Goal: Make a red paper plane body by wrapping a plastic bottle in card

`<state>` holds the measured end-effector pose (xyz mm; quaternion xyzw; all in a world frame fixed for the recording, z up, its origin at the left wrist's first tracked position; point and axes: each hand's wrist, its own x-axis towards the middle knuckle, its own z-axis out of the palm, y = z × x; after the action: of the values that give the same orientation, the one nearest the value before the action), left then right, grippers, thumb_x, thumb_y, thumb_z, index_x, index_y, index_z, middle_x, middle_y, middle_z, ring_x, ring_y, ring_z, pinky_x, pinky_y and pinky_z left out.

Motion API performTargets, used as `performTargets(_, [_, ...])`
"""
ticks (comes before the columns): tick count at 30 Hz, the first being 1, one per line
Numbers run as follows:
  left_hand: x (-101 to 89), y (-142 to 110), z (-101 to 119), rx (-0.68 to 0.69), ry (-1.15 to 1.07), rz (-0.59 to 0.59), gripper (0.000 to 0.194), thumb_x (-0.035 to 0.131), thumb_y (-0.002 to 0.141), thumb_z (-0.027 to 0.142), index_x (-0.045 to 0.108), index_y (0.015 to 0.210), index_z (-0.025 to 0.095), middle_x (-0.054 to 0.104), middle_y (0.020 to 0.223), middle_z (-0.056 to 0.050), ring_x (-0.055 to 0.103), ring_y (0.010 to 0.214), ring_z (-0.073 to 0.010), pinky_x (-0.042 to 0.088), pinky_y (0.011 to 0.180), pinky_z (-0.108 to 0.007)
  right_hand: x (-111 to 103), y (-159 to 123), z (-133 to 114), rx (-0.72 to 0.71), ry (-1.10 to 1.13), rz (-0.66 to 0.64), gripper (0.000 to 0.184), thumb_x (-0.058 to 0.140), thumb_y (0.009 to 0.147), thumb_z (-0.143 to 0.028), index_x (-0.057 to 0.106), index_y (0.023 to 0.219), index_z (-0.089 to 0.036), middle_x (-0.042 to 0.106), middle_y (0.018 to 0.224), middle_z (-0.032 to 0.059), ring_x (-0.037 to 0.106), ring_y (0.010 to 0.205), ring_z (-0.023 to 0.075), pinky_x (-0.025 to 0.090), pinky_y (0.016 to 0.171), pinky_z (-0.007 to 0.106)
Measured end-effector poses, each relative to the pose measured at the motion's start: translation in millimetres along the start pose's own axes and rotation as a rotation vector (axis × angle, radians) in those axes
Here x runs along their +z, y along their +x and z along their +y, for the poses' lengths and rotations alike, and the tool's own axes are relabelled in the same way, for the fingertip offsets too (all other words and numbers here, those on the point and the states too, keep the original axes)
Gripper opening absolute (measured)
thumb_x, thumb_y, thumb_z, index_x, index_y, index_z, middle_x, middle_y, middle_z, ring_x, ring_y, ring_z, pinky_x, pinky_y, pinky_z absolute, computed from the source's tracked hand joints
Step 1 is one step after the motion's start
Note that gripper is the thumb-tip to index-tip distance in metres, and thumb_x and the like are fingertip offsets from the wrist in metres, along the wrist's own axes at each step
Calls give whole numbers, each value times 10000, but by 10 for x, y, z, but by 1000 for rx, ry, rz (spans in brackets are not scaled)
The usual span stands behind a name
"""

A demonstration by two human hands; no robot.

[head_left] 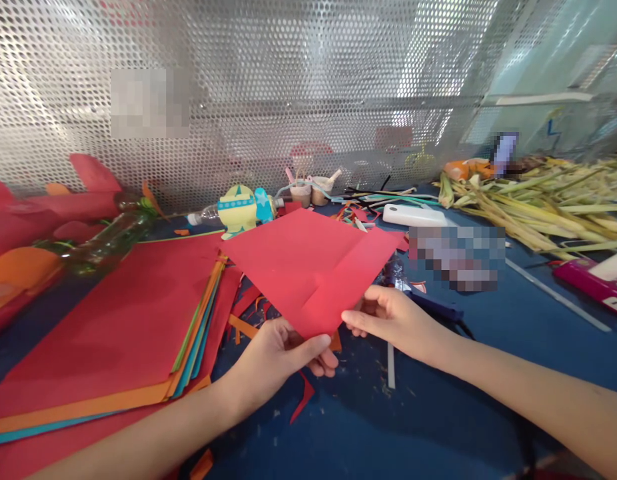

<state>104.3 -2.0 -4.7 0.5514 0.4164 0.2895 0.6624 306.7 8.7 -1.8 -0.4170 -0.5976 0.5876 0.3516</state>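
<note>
A sheet of red paper (308,257) is held up over the table, one corner pointing toward me. My left hand (293,353) pinches that near corner, thumb on top and fingers below. On the lower right edge, my right hand (388,320) grips the same sheet between thumb and fingers. A faint crease runs across the sheet's right part. Paper scraps, among them a curved red strip (303,399), lie on the table below the hands. A glue gun (433,303) with a dark blue body lies just beyond my right hand.
A stack of coloured paper (123,313) covers the left side of the blue table (438,413). Red paper-covered bottle shapes (73,207) stand behind it. Two small cups (311,192) are near the perforated metal screen (298,73). Dried stalks (543,207) lie at right.
</note>
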Motion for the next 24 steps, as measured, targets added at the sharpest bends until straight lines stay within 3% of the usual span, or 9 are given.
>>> performTargets(12, [-11, -13, -8, 44, 15, 38, 223, 676, 792, 361, 714, 752, 145, 739, 734, -46, 668, 660, -134, 532, 642, -225, -11, -8, -20, -41, 9, 21, 396, 547, 863, -545, 579, 742, -170, 606, 725, 21, 586, 657, 119, 508, 651, 270])
performTargets(18, [5, -20, 23, 40, 30, 26, 253, 686, 774, 398, 702, 723, 151, 721, 682, -41, 647, 615, -136, 535, 629, -246, -19, 11, 7, 4, -26, 6, 315, 655, 805, -470, 587, 847, -165, 615, 747, 13, 589, 659, 121, 516, 659, 279])
performTargets(24, [16, -41, 19, 21, -17, 35, 280, 700, 763, 422, 685, 741, 144, 728, 689, -45, 652, 609, -132, 522, 611, -240, -13, 13, 1, -3, -6, 3, 275, 637, 817, -432, 582, 849, -164, 619, 755, 16, 595, 675, 123, 511, 662, 277])
